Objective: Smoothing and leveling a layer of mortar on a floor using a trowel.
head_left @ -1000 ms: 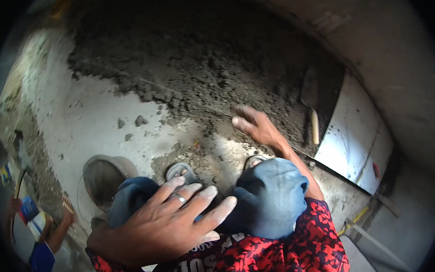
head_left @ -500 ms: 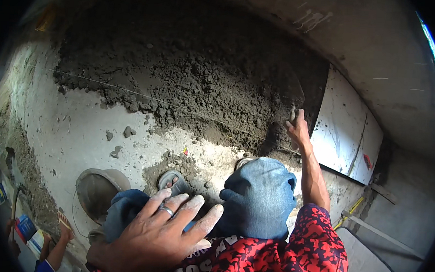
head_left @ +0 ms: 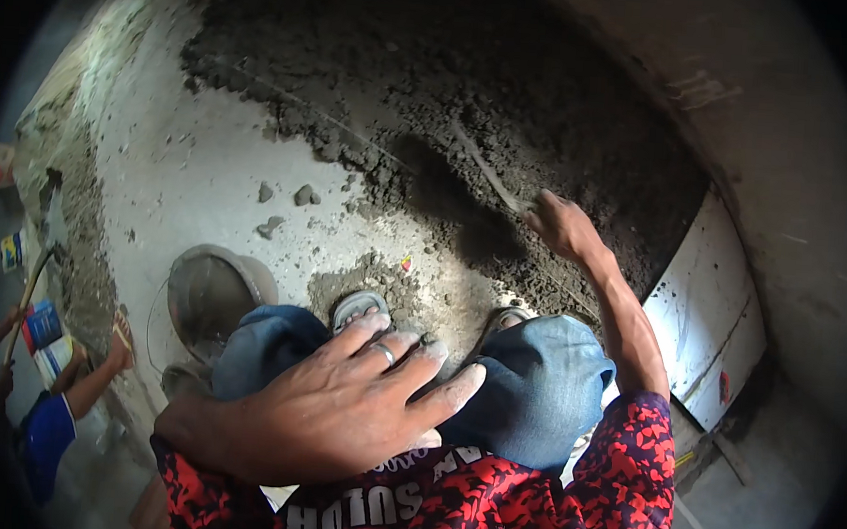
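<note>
My right hand (head_left: 563, 227) is closed around the handle of a trowel (head_left: 487, 171), its long thin blade seen nearly edge-on and pointing away to the left. The trowel is over a broad bed of dark, crumbly mortar (head_left: 549, 107); whether the blade touches it I cannot tell. A pale taut string (head_left: 330, 121) crosses the near part of the mortar. My left hand (head_left: 352, 406) is open above my knees, fingers spread and dusted with grey, a ring on one finger. It holds nothing.
Pale tiles (head_left: 698, 296) lie right of the mortar, along the wall. A bucket (head_left: 210, 295) stands by my left knee. Mortar lumps (head_left: 304, 195) dot the floor. At far left, another person's leg (head_left: 97, 375) and hand show, the hand at a long-handled tool (head_left: 29, 299).
My right hand has swung the trowel leftward over the mortar, away from the tiles. The view has turned, so the mortar and tiles appear shifted right. The left hand stays spread.
</note>
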{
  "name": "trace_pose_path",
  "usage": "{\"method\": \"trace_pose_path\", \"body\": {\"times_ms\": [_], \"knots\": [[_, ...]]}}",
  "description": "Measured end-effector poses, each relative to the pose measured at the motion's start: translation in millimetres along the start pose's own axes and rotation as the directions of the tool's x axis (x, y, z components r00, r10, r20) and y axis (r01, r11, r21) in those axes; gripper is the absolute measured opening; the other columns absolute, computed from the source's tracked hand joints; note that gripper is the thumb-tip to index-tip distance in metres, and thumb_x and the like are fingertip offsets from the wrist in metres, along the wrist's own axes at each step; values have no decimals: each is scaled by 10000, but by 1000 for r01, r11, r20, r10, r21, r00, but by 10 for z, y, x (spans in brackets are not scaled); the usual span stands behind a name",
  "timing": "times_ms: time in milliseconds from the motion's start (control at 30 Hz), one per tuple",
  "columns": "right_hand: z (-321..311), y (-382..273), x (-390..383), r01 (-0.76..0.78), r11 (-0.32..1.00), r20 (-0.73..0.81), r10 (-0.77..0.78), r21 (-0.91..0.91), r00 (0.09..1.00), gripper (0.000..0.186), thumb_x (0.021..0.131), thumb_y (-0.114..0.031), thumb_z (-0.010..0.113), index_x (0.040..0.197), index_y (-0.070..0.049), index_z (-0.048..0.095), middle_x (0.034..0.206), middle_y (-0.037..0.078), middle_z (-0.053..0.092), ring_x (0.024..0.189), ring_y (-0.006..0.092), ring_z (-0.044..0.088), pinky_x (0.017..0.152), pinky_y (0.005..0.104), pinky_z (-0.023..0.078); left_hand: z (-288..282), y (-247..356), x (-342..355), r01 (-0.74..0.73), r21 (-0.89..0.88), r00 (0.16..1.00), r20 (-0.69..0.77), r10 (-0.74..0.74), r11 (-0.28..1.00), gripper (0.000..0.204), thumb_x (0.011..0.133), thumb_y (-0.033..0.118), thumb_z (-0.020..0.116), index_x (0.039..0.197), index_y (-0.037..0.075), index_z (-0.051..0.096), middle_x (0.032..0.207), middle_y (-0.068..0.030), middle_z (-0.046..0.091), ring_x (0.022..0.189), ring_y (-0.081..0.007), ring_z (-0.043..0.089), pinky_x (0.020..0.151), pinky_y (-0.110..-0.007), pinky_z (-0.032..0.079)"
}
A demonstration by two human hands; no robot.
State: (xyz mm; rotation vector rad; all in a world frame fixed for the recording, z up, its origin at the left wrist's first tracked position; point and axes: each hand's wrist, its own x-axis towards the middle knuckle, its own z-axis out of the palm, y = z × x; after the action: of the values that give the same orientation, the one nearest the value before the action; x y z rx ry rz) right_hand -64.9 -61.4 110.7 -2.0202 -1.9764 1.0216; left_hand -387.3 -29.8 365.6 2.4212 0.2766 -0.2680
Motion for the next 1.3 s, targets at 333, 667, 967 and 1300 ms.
{"method": "trace_pose_path", "body": {"times_ms": [333, 667, 967, 1300], "knots": [[46, 79, 814, 66, 984, 132, -44, -164, 990, 342, 961, -377, 429, 968, -58, 552, 763, 147, 644, 671, 307, 632, 541, 413, 497, 6, 29, -35, 23, 7, 997, -68, -23, 1000, 547, 830, 363, 622, 1301, 114, 502, 1141, -132, 549, 1029, -291, 558, 947, -441, 390], [-630, 1261, 722, 279, 957, -63, -275, 72, 959, 286, 915, -356, 506, 890, -74, 544, 644, 119, 543, 585, 246, 561, 514, 374, 426, 31, 107, -364, 67, 65, 984, -167, -55, 996, 559, 807, 399, 633, 1276, 113, 528, 1108, -129, 577, 998, -272, 574, 915, -440, 427], [-333, 2113, 423, 481, 784, -80, -492, 393, 867, 191, 872, -273, 537, 969, -112, 572, 873, 186, 642, 686, 336, 642, 595, 448, 510, -3, 176, -261, 99, 70, 986, -138, -89, 993, 571, 790, 422, 629, 1264, 116, 542, 1132, -140, 579, 1022, -278, 573, 936, -442, 410], [-3, -108, 282, -160, 986, 89, 156, 41, 984, 308, 948, -297, 421, 1018, -19, 532, 901, 268, 637, 828, 427, 626, 737, 507, 494, 26, 94, -116, 137, 38, 987, -85, -133, 990, 560, 794, 419, 623, 1244, 93, 553, 1141, -139, 578, 1029, -278, 567, 938, -436, 398]]}}
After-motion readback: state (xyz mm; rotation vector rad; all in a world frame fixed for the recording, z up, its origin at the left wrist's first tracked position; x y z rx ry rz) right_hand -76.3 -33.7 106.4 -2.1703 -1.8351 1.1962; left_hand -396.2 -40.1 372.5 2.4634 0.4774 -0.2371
